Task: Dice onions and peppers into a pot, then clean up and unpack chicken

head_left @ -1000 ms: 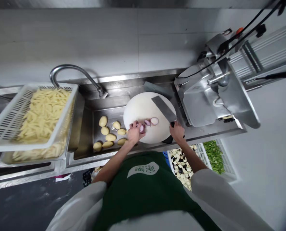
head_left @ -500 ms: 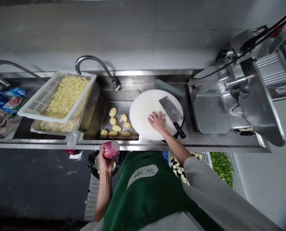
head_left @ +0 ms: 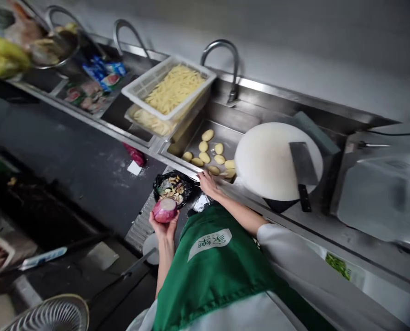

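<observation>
My left hand is closed round a purple-red vegetable whose flat, pale cut end faces up. It is held beside a black-lined waste bin with peelings in it. My right hand is at the sink's front edge, above the bin's right side. Its fingers look curled, and what they hold, if anything, is hidden. To the right, a round white cutting board bears a cleaver, its black handle towards me. Several peeled potatoes lie in the sink.
A white basket of cut potato strips stands on a tub left of the sink. A tap arches behind. Another purple-red vegetable lies on the floor near a white scrap. A fan stands at lower left, a metal machine at right.
My view has turned left. My right hand has left the board and moved left to the sink edge; the small purple-red piece under it is gone from the board. My left hand keeps its vegetable.
</observation>
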The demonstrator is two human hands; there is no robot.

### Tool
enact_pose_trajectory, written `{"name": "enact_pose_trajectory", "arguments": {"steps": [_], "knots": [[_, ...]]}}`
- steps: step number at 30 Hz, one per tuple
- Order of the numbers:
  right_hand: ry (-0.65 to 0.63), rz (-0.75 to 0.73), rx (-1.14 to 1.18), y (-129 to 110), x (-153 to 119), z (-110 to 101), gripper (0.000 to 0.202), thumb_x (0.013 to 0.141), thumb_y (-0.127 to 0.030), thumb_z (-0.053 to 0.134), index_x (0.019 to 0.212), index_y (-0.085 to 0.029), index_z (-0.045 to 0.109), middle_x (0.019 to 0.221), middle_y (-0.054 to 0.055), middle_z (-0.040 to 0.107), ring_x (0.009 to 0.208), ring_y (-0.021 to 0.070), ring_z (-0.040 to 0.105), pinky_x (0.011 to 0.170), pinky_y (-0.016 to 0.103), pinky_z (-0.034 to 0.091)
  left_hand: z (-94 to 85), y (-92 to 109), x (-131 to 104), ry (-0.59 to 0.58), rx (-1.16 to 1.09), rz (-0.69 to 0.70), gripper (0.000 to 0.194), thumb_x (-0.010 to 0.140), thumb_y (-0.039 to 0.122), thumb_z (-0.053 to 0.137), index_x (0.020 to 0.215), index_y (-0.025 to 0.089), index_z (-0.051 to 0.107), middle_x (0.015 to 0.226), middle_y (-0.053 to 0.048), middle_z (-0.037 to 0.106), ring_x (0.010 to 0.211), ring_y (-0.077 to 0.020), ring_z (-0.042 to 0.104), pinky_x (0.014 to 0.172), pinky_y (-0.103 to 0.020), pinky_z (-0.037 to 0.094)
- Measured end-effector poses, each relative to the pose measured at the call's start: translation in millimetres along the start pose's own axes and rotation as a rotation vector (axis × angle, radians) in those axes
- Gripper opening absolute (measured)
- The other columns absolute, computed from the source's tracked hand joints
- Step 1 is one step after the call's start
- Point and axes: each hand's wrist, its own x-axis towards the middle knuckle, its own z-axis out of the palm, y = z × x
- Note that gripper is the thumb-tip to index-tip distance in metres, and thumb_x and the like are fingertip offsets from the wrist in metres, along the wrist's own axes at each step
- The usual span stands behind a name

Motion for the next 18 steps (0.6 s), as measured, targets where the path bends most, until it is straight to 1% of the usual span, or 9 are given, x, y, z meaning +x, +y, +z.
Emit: {"name": "enact_pose_trajectory", "arguments": {"steps": [2,5,9,11,12,14,15,16,18], "knots": [[-0.008,-0.020,0.078,-30,21,29,0.032,0.102,-0.008,0.044,0.124,-0.013,0.067,0.124,0.015,0.063,0.112,0.0232,0.059,0.104,0.036,0.048,-27.6,16,4,0.027,-0.055,0.025,0.047,0.089,0.061,0.049,0.119,0.029,0.066,0.115,-0.008,0.071,0.115,-0.0286,0.066,0.079,-0.035,0.061],[-0.066,-0.012,0.162,-76,49,78,0.032,0.097,-0.006,0.048,0.121,-0.012,0.069,0.120,0.015,0.066,0.108,0.0218,0.061,0.102,0.033,0.048,-81.8,39,14,0.066,-0.040,0.030,0.044,0.087,0.063,0.052,0.115,0.032,0.066,0.119,-0.006,0.071,0.119,-0.0288,0.066,0.081,-0.036,0.062],[-0.164,0.022,0.254,-138,70,143,0.032,0.093,-0.006,0.053,0.118,-0.016,0.071,0.117,0.011,0.072,0.104,0.0212,0.065,0.097,0.032,0.050,-153.1,78,34,0.161,0.020,-0.028,0.042,0.087,0.065,0.053,0.114,0.036,0.066,0.124,-0.002,0.071,0.126,-0.0268,0.064,0.088,-0.037,0.063],[-0.189,0.034,0.261,-167,76,170,0.033,0.090,-0.010,0.063,0.121,-0.017,0.071,0.118,0.010,0.074,0.106,0.0221,0.066,0.096,0.031,0.051,-177.2,100,45,0.189,0.032,-0.050,0.041,0.089,0.065,0.052,0.114,0.036,0.066,0.127,-0.002,0.070,0.131,-0.0261,0.062,0.090,-0.038,0.063],[-0.199,0.042,0.258,-180,80,179,0.038,0.087,-0.013,0.070,0.125,-0.017,0.070,0.122,0.011,0.074,0.109,0.0233,0.066,0.096,0.032,0.051,-185.8,111,50,0.196,0.035,-0.056,0.041,0.089,0.065,0.051,0.114,0.035,0.066,0.128,-0.002,0.070,0.133,-0.0260,0.061,0.091,-0.038,0.063],[-0.205,0.073,0.269,-196,88,188,0.055,0.078,-0.020,0.083,0.131,-0.016,0.068,0.129,0.013,0.072,0.114,0.0255,0.066,0.096,0.032,0.052,-197.1,130,58,0.209,0.037,-0.057,0.041,0.089,0.065,0.051,0.112,0.035,0.066,0.129,-0.001,0.070,0.135,-0.0264,0.060,0.093,-0.038,0.062],[-0.201,0.091,0.277,-197,94,186,0.055,0.078,-0.022,0.084,0.130,-0.016,0.069,0.129,0.013,0.072,0.114,0.0255,0.066,0.096,0.031,0.052,-200.6,138,62,0.214,0.040,-0.046,0.042,0.088,0.066,0.051,0.111,0.035,0.067,0.128,-0.001,0.070,0.136,-0.0274,0.059,0.094,-0.039,0.062],[-0.193,0.105,0.287,-194,100,178,0.047,0.081,-0.023,0.081,0.127,-0.016,0.071,0.127,0.012,0.073,0.111,0.0242,0.068,0.095,0.030,0.052,-203.1,145,65,0.211,0.048,-0.027,0.042,0.087,0.066,0.052,0.110,0.035,0.067,0.127,-0.001,0.070,0.137,-0.0288,0.059,0.096,-0.041,0.062],[-0.117,0.150,0.270,-170,111,147,0.023,0.094,-0.021,0.067,0.114,-0.018,0.075,0.115,0.008,0.077,0.102,0.0193,0.069,0.092,0.027,0.051,-205.7,154,70,0.197,0.068,0.022,0.044,0.083,0.066,0.054,0.111,0.035,0.067,0.128,-0.001,0.070,0.137,-0.0320,0.058,0.099,-0.048,0.061]]}}
